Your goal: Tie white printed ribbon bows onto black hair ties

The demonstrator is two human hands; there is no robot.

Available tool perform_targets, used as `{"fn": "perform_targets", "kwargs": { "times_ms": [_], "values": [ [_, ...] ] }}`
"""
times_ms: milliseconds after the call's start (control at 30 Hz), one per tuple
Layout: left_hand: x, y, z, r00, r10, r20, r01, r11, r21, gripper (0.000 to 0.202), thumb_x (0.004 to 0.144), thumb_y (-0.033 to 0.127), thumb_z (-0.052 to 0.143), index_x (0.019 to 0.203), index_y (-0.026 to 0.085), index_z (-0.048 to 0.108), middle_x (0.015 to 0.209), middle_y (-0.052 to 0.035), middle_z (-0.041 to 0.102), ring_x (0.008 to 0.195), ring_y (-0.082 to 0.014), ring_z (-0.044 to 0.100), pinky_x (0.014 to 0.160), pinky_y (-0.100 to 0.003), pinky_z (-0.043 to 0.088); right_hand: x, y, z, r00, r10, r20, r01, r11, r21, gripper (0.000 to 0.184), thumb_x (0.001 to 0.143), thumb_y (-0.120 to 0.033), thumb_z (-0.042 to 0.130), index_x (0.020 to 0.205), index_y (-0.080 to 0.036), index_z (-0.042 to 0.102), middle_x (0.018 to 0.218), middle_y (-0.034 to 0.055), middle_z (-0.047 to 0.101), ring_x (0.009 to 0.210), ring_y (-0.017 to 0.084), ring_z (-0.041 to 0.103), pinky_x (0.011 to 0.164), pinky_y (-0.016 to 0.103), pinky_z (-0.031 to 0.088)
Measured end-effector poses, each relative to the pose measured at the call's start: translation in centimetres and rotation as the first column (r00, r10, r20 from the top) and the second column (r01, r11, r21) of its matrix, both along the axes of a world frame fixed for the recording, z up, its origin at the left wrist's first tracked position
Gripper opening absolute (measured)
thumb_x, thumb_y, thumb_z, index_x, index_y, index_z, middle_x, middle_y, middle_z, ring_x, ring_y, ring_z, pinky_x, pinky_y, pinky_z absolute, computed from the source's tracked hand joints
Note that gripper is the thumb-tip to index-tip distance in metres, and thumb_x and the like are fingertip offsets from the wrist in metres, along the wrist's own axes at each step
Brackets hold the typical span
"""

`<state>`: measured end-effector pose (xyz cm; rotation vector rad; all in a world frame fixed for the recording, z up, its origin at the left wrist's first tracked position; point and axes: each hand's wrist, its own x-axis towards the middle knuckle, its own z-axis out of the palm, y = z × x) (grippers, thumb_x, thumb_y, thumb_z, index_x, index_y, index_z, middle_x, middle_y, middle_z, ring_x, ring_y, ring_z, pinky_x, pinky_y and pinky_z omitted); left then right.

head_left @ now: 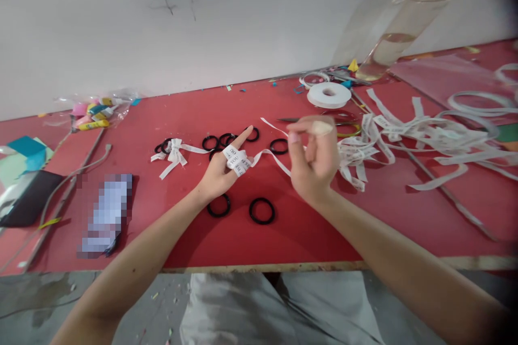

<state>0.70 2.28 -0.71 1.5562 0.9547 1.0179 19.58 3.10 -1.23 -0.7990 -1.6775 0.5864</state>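
Observation:
White ribbon with black print (238, 161) is wound around the fingers of my left hand (216, 175), with the index finger pointing out past it. From there a loose stretch of ribbon runs across to my right hand (313, 170). The right thumb and fingertips pinch the ribbon, and a free end sticks out to the left of them. Black rings like hair ties lie around my hands, one ring (262, 222) in front and several behind. Left of my left hand sits a ribbon bow (175, 152) beside black rings.
To the right lies a tangled pile of printed ribbons (388, 129), with scissors (348, 129) partly behind my right hand. A white ribbon spool (329, 95) and a tall bottle (392, 48) stand farther back. At left are a phone (106, 213), a cable (76, 172) and a plastic bag (97, 110).

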Motion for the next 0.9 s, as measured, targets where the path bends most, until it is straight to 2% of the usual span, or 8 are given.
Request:
{"fn": "perform_targets", "kwargs": {
  "times_ms": [100, 167, 233, 400, 567, 733, 833, 900],
  "values": [
    [-0.2, 0.2, -0.4, 0.995, -0.013, -0.098, 0.03, 0.985, 0.169, 0.046, 0.081, 0.023, 0.061, 0.126, 0.018, 0.063, 0.07, 0.0024, 0.058, 0.067, -0.0118, 0.048, 0.066, -0.023, 0.041, -0.9, -1.0, -0.1, 0.986, -0.013, 0.163, -0.011, 0.989, 0.146, 0.01, 0.092, -0.032, 0.059, 0.095, -0.025, 0.065, 0.084, 0.0045, 0.066, 0.079, 0.02, 0.062, 0.07, 0.037, 0.051],
    [-0.3, 0.3, -0.6, 0.99, 0.007, -0.14, 0.027, 0.97, 0.241, 0.046, 0.081, 0.021, 0.056, 0.127, 0.018, 0.062, 0.07, 0.0026, 0.058, 0.065, -0.0111, 0.045, 0.065, -0.022, 0.04, -1.4, -1.4, -0.4, 0.972, -0.034, 0.231, -0.02, 0.973, 0.23, 0.008, 0.092, -0.027, 0.058, 0.096, -0.023, 0.065, 0.087, 0.0052, 0.067, 0.083, 0.02, 0.062, 0.076, 0.038, 0.052],
    [-0.4, 0.4, -0.8, 0.983, 0.043, -0.178, 0.008, 0.96, 0.279, 0.05, 0.079, 0.017, 0.054, 0.129, 0.018, 0.06, 0.072, 0.0024, 0.059, 0.063, -0.0108, 0.044, 0.063, -0.021, 0.039, -1.8, -1.7, -0.7, 0.967, -0.043, 0.252, -0.018, 0.971, 0.237, 0.009, 0.093, -0.026, 0.059, 0.1, -0.022, 0.064, 0.092, 0.0062, 0.068, 0.087, 0.02, 0.063, 0.08, 0.037, 0.052],
    [-0.5, 0.7, -1.0, 0.959, 0.096, -0.267, 0.008, 0.932, 0.363, 0.061, 0.075, 0.011, 0.049, 0.135, 0.019, 0.055, 0.091, -0.0019, 0.068, 0.065, -0.011, 0.052, 0.068, -0.023, 0.045, -2.2, -2.0, -0.9, 0.984, 0.025, 0.176, -0.028, 1.0, 0.011, 0.018, 0.092, -0.029, 0.062, 0.106, -0.018, 0.065, 0.096, 0.0069, 0.07, 0.085, 0.018, 0.065, 0.082, 0.034, 0.053],
    [-0.7, 1.1, -1.5, 0.914, 0.149, -0.377, 0.031, 0.902, 0.431, 0.065, 0.073, 0.01, 0.047, 0.137, 0.019, 0.053, 0.097, -0.0045, 0.072, 0.064, -0.0113, 0.056, 0.068, -0.024, 0.048, -2.2, -1.7, -1.0, 0.989, 0.147, 0.031, -0.136, 0.964, -0.229, 0.02, 0.088, -0.031, 0.066, 0.106, -0.02, 0.067, 0.094, 0.0034, 0.069, 0.084, 0.016, 0.064, 0.077, 0.029, 0.055],
    [-0.8, 1.3, -1.6, 0.873, 0.159, -0.461, 0.071, 0.894, 0.442, 0.061, 0.076, 0.01, 0.047, 0.136, 0.018, 0.054, 0.089, -0.005, 0.072, 0.075, -0.0161, 0.064, 0.076, -0.029, 0.051, -2.0, -1.2, -1.1, 0.985, 0.173, -0.022, -0.171, 0.929, -0.329, 0.018, 0.084, -0.031, 0.069, 0.098, -0.02, 0.066, 0.086, 0.0009, 0.065, 0.081, 0.015, 0.062, 0.076, 0.028, 0.053],
    [-0.9, 1.4, -1.6, 0.852, 0.135, -0.505, 0.115, 0.894, 0.433, 0.058, 0.079, 0.011, 0.047, 0.137, 0.016, 0.054, 0.081, -0.0032, 0.07, 0.069, -0.0146, 0.062, 0.077, -0.029, 0.051, -1.7, -1.1, -1.0, 0.984, 0.176, -0.022, -0.171, 0.911, -0.375, 0.014, 0.083, -0.032, 0.07, 0.088, -0.02, 0.064, 0.077, -0.0015, 0.06, 0.073, 0.013, 0.058, 0.07, 0.027, 0.05],
    [-1.0, 1.5, -1.6, 0.841, 0.133, -0.524, 0.123, 0.897, 0.426, 0.058, 0.08, 0.011, 0.047, 0.137, 0.016, 0.054, 0.079, -0.0024, 0.069, 0.064, -0.0134, 0.06, 0.075, -0.029, 0.051, -1.6, -1.0, -0.9, 0.984, 0.181, 0.001, -0.167, 0.912, -0.375, 0.014, 0.083, -0.031, 0.07, 0.089, -0.02, 0.064, 0.075, -0.0024, 0.058, 0.071, 0.013, 0.056, 0.069, 0.027, 0.049]
  ]
}}
